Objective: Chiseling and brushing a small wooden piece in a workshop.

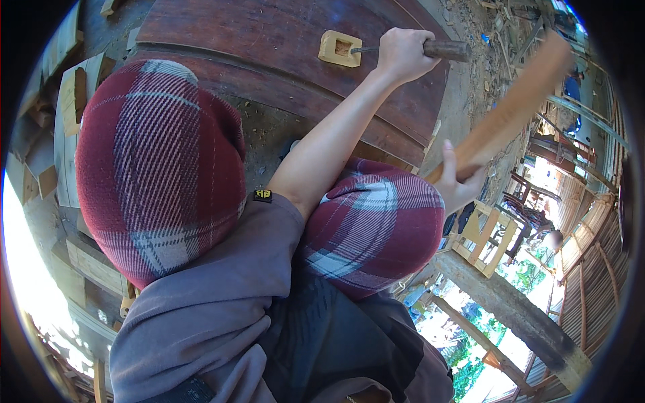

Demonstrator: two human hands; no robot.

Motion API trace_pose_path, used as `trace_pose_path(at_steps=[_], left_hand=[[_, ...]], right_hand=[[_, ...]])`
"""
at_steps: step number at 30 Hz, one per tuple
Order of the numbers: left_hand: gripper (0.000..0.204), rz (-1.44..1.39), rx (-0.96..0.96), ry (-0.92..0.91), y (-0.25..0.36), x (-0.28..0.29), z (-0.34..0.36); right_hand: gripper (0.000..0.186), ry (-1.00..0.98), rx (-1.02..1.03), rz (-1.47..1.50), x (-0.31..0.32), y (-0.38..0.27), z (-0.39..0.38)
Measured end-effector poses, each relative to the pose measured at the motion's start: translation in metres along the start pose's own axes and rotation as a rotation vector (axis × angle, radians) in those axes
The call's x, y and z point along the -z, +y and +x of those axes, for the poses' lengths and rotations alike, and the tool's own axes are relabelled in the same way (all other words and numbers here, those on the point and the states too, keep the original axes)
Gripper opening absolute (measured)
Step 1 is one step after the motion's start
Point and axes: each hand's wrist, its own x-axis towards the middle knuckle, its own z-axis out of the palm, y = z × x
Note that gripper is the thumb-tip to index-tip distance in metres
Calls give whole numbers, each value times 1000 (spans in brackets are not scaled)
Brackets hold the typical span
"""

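Note:
My left hand is closed around a chisel by its dark round handle. Its thin metal blade points left into the hollow of a small pale wooden block, which lies on a reddish-brown wooden board. Beyond my right knee, my right hand grips the lower end of a long wooden club. The club is raised and slants up to the right, apart from the chisel. Part of the right hand is hidden behind the knee.
Between my plaid-covered knees my left arm reaches forward. The reddish-brown board spreads out in front. Cut wood pieces lie piled at the left. A wooden frame stands at the right, and a person is farther back.

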Motion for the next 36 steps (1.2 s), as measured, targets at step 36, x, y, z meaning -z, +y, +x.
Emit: trace_pose_path(at_steps=[36], left_hand=[[17,68,5,-84,3,-7,-7]], right_hand=[[41,-108,-197,-7,-3,1,-8]])
